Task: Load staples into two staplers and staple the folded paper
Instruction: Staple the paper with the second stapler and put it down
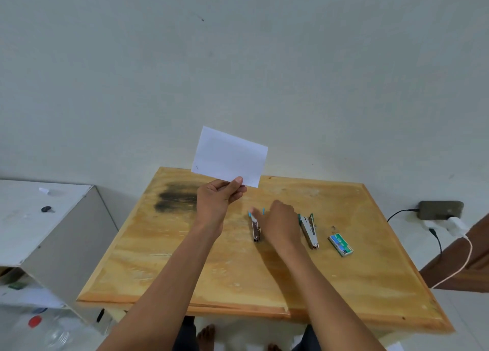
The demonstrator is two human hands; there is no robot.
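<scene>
Head view: left hand (215, 198) raised, pinching folded paper (229, 157).

Both forearms were bare from the elbows down, with no sleeves, watch, bracelet or ring to be seen on either. The left hand (215, 196) showed its back and knuckles, with the thumb tip and nail visible at the upper edge. The right hand (281, 219) showed its back, and its fingers were blurred. At the bottom of the frame two bare feet (206, 336) showed, toes forward, the right one only partly in view at the frame's edge. Above the feet were dark trouser legs (185, 334), one on each side; their cloth was too dim to tell further.
</scene>
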